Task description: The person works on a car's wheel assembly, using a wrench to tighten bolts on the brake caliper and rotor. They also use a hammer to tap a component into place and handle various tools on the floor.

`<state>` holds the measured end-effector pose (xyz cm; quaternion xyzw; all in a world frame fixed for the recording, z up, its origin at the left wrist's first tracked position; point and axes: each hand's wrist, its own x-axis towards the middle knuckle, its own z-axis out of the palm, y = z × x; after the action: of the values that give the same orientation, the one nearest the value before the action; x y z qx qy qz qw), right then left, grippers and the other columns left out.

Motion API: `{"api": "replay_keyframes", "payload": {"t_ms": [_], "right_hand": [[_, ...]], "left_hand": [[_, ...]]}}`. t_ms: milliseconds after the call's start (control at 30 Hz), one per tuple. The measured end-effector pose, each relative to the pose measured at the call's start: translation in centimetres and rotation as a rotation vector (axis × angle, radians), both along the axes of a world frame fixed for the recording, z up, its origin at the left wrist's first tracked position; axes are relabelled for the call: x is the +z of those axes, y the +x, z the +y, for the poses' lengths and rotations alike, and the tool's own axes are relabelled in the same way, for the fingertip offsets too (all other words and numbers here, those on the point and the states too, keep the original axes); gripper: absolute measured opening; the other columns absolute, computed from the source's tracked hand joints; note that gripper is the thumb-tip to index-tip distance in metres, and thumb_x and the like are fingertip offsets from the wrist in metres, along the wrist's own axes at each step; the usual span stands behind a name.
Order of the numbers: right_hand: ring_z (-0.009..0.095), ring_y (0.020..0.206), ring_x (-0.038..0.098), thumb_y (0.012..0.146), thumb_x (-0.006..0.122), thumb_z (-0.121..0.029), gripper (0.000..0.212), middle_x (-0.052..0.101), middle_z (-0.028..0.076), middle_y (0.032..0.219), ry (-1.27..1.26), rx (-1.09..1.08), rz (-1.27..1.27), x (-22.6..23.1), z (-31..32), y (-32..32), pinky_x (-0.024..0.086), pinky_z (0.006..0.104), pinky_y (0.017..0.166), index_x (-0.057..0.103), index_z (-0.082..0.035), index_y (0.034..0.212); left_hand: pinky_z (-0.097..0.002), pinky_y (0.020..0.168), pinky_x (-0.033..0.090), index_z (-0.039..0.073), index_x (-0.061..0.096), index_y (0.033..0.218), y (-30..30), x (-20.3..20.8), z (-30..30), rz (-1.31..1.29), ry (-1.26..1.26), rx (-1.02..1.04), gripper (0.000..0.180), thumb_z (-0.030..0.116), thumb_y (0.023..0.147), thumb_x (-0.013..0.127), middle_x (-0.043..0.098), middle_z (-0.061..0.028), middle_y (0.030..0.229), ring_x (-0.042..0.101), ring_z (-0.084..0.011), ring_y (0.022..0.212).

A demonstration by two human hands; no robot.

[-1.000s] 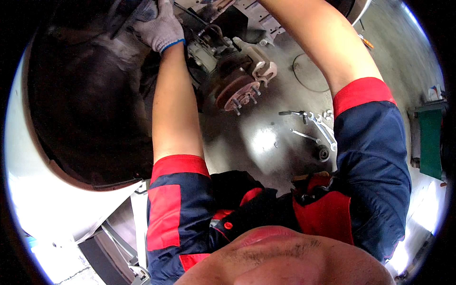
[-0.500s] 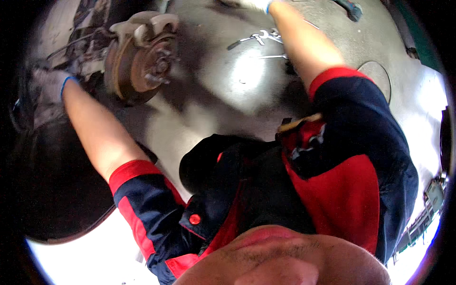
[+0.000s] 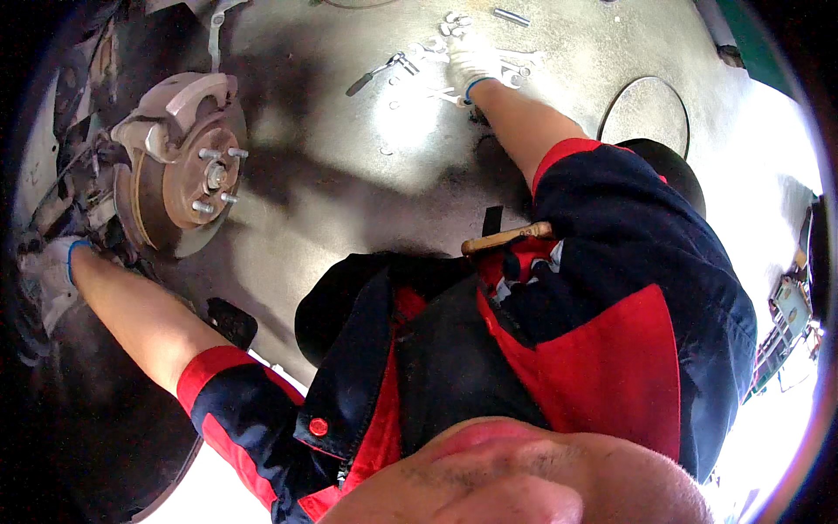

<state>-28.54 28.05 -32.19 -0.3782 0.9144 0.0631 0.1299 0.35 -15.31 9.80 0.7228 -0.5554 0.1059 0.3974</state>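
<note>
My right hand (image 3: 472,63), in a white knit glove with a blue cuff, reaches down to the floor among several wrenches (image 3: 517,63). Glare whitens the glove, and its fingers cannot be told from the tools. Just left of it lies a ratchet (image 3: 381,72) with a dark handle. At the far left my left hand (image 3: 57,272), gloved the same way, is in the dark wheel well, against parts behind the brake disc (image 3: 188,188). Its fingers are lost in shadow. The rusty disc, with bare studs, carries a brake caliper (image 3: 170,109) on its upper side.
A short metal bar (image 3: 511,17) lies beyond the wrenches. A thin ring (image 3: 646,109) rests on the floor at right, near a round black seat-like shape (image 3: 668,170). A wooden-handled tool (image 3: 506,238) sticks out of my chest pocket. The dark car body fills the left side.
My right hand has come back from the top edge to the wrenches. My left hand stays in the wheel well. The view has shifted, and a power tool at the top has left it.
</note>
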Motion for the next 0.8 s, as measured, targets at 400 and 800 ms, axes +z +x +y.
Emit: {"api": "replay_keyframes", "payload": {"t_ms": [400, 800], "right_hand": [[0.03, 0.119, 0.069, 0.09, 0.06, -0.017, 0.035, 0.07, 0.013, 0.13, 0.137, -0.007, -0.236, -4.0, 7.2, -6.0, 0.056, 0.0433, 0.097, 0.072, -0.016, 0.123], [0.033, 0.119, 0.067, 0.098, 0.052, -0.022, 0.034, 0.068, 0.019, 0.129, 0.142, 0.146, -0.16, -2.2, 5.4, -4.6, 0.056, 0.0438, 0.095, 0.063, -0.011, 0.128]], "left_hand": [[-0.0493, 0.119, 0.036, -0.014, 0.022, 0.153, -0.5, 0.6, -0.2, -0.04, -0.008, -0.016, 0.091, 0.062, 0.105, 0.033, 0.038, -0.0389, 0.153, 0.047, -0.0496, 0.139], [-0.0497, 0.117, 0.039, -0.018, 0.018, 0.152, -0.9, 0.0, 0.3, 0.0, -0.012, -0.05, 0.096, 0.063, 0.104, 0.037, 0.038, -0.0417, 0.152, 0.049, -0.0503, 0.136]]}}
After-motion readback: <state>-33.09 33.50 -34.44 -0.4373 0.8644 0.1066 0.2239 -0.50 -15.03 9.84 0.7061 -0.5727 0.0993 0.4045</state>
